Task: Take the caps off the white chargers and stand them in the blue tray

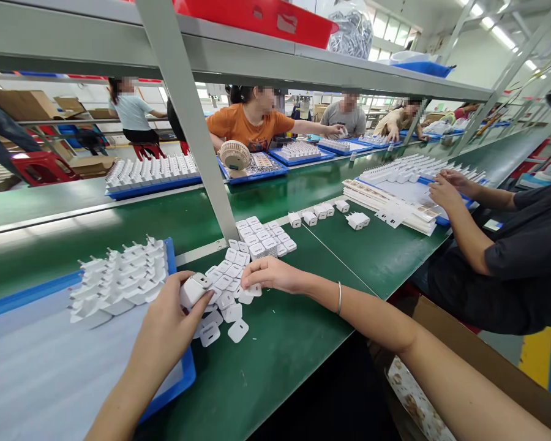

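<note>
My left hand (pixel 165 318) is closed around a white charger housing (pixel 194 290), its end with a port turned upward. My right hand (pixel 275 274) is over a loose heap of white square caps (pixel 232 312), its fingers pinched on a white cap (pixel 254 290) at the fingertips. Stacks of the same caps (pixel 261 236) stand just beyond, some with dark print. Left of my left hand, a blue tray (pixel 190 367) lined with a white sheet holds rows of white plug chargers (pixel 119 275), prongs up.
Several white chargers (pixel 321 211) stand along the green table (pixel 303 318). A metal post (pixel 188 116) rises behind the stacks to an overhead shelf (pixel 239 46). On the right, a co-worker's hands (pixel 447 187) work near a tray and stacked white sheets (pixel 390 205). A cardboard box (pixel 487 361) sits below.
</note>
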A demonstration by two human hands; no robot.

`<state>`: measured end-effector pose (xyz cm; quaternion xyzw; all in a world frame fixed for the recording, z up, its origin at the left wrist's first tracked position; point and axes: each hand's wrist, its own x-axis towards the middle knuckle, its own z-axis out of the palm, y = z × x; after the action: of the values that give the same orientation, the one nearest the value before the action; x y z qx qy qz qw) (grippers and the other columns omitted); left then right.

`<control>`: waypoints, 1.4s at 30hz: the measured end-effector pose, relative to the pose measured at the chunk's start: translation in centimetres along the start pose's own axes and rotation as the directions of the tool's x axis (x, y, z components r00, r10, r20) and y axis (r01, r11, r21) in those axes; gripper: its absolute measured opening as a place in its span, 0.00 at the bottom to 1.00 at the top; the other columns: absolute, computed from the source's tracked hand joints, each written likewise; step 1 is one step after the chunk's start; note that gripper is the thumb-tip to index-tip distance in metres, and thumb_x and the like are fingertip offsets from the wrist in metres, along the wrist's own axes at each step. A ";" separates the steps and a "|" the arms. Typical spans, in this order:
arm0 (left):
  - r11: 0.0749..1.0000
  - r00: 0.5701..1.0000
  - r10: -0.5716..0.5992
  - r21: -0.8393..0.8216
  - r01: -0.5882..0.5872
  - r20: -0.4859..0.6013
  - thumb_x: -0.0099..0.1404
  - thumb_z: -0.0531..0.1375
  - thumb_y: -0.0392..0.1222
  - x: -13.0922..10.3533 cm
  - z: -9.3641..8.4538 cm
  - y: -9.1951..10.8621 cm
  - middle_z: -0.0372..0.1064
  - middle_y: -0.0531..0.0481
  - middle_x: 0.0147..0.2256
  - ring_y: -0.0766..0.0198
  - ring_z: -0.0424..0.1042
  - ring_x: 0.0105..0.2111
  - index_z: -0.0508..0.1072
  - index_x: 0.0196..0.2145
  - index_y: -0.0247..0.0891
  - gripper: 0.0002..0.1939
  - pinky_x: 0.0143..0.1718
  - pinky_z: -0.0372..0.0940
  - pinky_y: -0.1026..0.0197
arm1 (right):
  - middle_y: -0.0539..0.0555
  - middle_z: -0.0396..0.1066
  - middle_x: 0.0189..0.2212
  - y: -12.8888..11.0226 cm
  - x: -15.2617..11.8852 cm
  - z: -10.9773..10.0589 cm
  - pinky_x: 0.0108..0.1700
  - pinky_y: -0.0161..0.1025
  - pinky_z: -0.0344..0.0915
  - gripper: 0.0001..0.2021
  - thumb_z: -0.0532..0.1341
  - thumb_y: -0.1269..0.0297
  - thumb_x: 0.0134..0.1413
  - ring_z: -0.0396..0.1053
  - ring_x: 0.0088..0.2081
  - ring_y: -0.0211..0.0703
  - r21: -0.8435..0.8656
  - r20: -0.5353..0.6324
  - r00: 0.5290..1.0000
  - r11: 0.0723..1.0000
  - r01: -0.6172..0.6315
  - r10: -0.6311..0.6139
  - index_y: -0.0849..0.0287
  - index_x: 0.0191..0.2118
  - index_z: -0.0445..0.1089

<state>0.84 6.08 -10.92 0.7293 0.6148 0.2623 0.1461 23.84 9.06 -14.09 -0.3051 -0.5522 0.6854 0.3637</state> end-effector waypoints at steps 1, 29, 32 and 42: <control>1.000 1.000 0.003 -0.001 -0.003 0.010 0.60 0.55 0.64 -0.1 0.0 0.1 0.73 0.44 0.41 0.52 0.73 0.33 0.66 0.49 0.41 0.28 0.32 0.67 0.54 | 0.51 0.74 0.29 -0.2 0.0 0.0 0.33 0.31 0.63 0.06 0.71 0.67 0.44 0.68 0.31 0.34 0.007 -0.001 1.000 1.000 -0.009 0.009 0.62 0.29 0.76; 1.000 0.999 -0.004 0.007 0.004 0.054 0.63 0.55 0.60 -0.5 0.0 0.5 0.71 0.46 0.40 0.58 0.69 0.31 0.65 0.48 0.42 0.24 0.31 0.63 0.58 | 0.50 0.73 0.30 -0.4 -0.2 -0.2 0.34 0.31 0.68 0.08 0.71 0.74 0.46 0.71 0.32 0.33 0.134 -0.037 0.988 0.980 -0.146 0.153 0.63 0.35 0.76; 1.000 0.998 -0.013 0.006 0.013 0.065 0.63 0.55 0.60 -0.5 0.0 0.6 0.71 0.46 0.42 0.57 0.70 0.33 0.65 0.49 0.42 0.24 0.32 0.63 0.58 | 0.50 0.73 0.31 -0.4 -0.3 -0.2 0.35 0.32 0.69 0.09 0.71 0.73 0.45 0.71 0.32 0.34 0.127 -0.043 0.988 0.982 -0.143 0.150 0.63 0.35 0.76; 0.999 0.996 0.024 -0.035 -0.021 0.083 0.64 0.56 0.59 -0.7 0.3 0.4 0.70 0.47 0.41 0.58 0.69 0.33 0.64 0.50 0.42 0.23 0.31 0.62 0.59 | 0.50 0.72 0.29 -0.6 -0.4 -0.1 0.31 0.29 0.65 0.09 0.71 0.73 0.46 0.68 0.30 0.32 0.108 -0.065 0.987 0.985 -0.138 0.145 0.64 0.36 0.75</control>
<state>1.25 5.30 -11.08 0.7439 0.5954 0.2436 0.1810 24.27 8.85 -13.54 -0.3490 -0.4793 0.7257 0.3490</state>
